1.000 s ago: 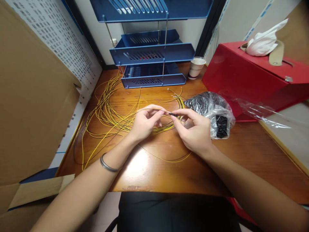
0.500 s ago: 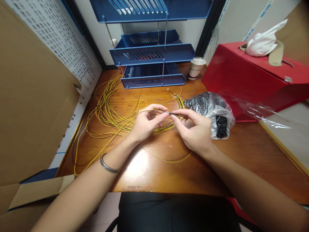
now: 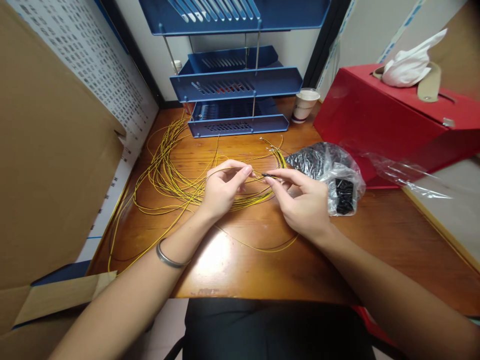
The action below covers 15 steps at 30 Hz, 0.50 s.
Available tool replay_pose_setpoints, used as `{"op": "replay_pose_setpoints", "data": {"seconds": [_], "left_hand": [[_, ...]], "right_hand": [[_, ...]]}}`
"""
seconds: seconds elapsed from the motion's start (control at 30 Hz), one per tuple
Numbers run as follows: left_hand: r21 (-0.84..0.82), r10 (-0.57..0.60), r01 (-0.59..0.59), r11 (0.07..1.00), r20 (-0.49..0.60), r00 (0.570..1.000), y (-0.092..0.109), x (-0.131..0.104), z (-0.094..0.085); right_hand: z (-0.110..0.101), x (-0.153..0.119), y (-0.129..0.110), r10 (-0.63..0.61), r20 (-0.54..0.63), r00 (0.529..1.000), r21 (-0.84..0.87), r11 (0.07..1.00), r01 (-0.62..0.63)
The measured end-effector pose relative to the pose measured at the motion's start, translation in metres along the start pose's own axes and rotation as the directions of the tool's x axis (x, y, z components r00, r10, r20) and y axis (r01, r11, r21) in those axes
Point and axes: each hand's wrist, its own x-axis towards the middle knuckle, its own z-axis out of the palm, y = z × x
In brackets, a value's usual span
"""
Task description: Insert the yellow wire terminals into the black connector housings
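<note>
Between thumb and forefinger, my right hand [image 3: 303, 197] pinches a small black piece [image 3: 267, 175], which looks like a connector. My left hand [image 3: 225, 187] is a short way to the left, its thumb and forefinger closed on a thin yellow-and-black wire that runs toward the black piece. Whether the wire sits inside that piece is too small to tell. Under and behind both hands lies a loose coil of yellow and black wires [image 3: 165, 150]. Several wire ends with small metal tips [image 3: 270, 149] lie just beyond my right fingertips.
A clear plastic bag of black parts [image 3: 345, 175] lies right of my right hand. Behind stand a blue tiered tray rack [image 3: 240, 125], a paper cup [image 3: 304, 107] and a red box with tissues [image 3: 390, 120]. Cardboard [image 3: 48, 150] rises at the left.
My left hand has drawn slightly left, away from the black piece, so a gap shows between my fingertips. My right hand has barely moved. The wire loop at the left has shifted a little.
</note>
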Motion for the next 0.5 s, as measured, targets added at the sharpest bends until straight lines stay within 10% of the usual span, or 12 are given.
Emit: {"op": "replay_pose_setpoints", "data": {"seconds": [0.5], "left_hand": [[0.020,-0.021,0.020,1.000,0.042,0.999,-0.0003,-0.0025,0.0021]], "right_hand": [[0.0012,-0.0002,-0.0011,0.026,0.020,0.999,0.003,1.000,-0.026]]}}
